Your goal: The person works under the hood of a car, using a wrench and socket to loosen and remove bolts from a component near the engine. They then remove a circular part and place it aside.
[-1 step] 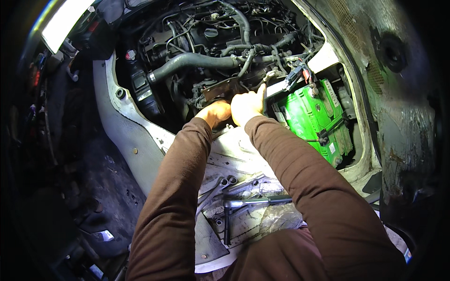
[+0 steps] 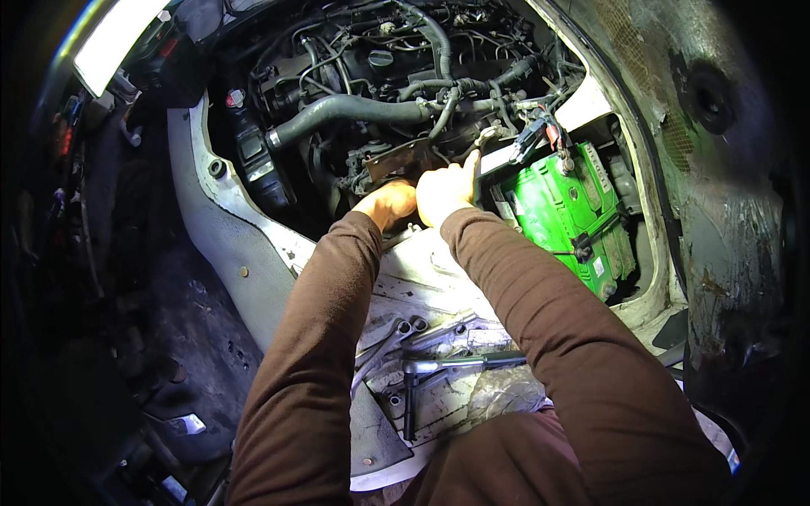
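Note:
Both of my hands reach into the front of the engine bay, side by side and close together. My left hand (image 2: 390, 205) dips below a rusty bracket plate (image 2: 398, 160), and its fingers are hidden from view. Next to it my right hand (image 2: 442, 196) is curled closed, with one digit sticking up toward a fitting by the engine. Whatever that hand grips is covered by the hand itself. The engine (image 2: 380, 84), with its hoses and thin pipes, lies just beyond. A thick dark hose (image 2: 346, 110) crosses above my hands.
A green battery (image 2: 557, 215) sits right of my hands, cables attached. On the white panel (image 2: 422, 278) before me lie several wrenches (image 2: 384, 346) and a ratchet with a socket (image 2: 447, 364). A bright lamp (image 2: 114, 42) shines at upper left. A dirty metal panel (image 2: 726, 211) rises at right.

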Action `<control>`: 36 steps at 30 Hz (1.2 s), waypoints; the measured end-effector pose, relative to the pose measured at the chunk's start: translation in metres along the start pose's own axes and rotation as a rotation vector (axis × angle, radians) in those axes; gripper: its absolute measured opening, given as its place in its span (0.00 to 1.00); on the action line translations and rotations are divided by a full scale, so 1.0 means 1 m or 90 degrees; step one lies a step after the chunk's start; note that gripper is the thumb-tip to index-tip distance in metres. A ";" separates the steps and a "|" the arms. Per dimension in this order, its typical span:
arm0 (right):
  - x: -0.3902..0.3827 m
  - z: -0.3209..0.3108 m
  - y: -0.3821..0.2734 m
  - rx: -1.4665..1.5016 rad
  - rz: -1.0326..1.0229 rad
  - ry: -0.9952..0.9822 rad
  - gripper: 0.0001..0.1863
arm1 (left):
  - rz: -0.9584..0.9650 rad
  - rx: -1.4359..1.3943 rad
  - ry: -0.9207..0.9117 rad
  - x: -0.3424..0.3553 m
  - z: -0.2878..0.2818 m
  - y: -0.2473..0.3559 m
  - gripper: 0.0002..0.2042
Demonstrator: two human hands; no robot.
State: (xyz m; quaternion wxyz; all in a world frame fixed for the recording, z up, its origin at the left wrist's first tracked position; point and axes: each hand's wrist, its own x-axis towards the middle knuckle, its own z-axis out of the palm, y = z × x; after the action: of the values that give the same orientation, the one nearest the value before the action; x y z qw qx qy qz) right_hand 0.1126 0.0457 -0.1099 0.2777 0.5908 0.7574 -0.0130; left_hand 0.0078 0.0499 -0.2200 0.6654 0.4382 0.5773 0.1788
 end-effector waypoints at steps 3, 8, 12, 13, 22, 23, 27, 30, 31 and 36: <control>0.003 -0.003 0.003 0.013 0.007 -0.018 0.15 | -0.060 0.080 -0.021 0.002 -0.007 0.012 0.15; 0.010 -0.002 0.002 0.053 0.014 -0.045 0.16 | -0.052 0.210 -0.018 -0.009 -0.009 0.021 0.14; 0.010 0.000 0.001 0.058 0.018 -0.031 0.15 | -0.078 0.185 0.018 -0.021 -0.008 0.033 0.14; 0.010 0.000 0.001 0.061 0.017 -0.028 0.15 | -0.059 0.202 0.008 -0.017 -0.008 0.030 0.14; 0.008 -0.004 0.003 0.061 0.013 -0.034 0.15 | -0.075 -0.105 0.041 0.005 0.001 0.012 0.11; 0.009 -0.004 0.002 0.062 0.010 -0.033 0.15 | -0.081 -0.133 0.054 0.010 0.003 0.006 0.11; 0.010 0.000 0.003 0.045 0.025 -0.025 0.15 | -0.089 -0.235 0.084 0.015 0.012 0.007 0.12; 0.009 -0.002 0.001 0.046 0.030 -0.038 0.15 | -0.084 -0.329 0.059 0.018 0.012 0.005 0.12; 0.009 -0.004 0.000 0.045 0.029 -0.034 0.14 | -0.082 -0.366 0.046 0.022 0.010 0.000 0.13; 0.009 -0.003 0.004 0.058 0.046 -0.025 0.13 | -0.084 -0.377 0.049 0.007 0.016 0.020 0.13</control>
State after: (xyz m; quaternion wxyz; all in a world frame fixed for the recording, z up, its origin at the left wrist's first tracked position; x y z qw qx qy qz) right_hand 0.1131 0.0562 -0.1099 0.2658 0.6293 0.7287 -0.0489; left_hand 0.0302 0.0604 -0.2095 0.7521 0.1797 0.5519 0.3121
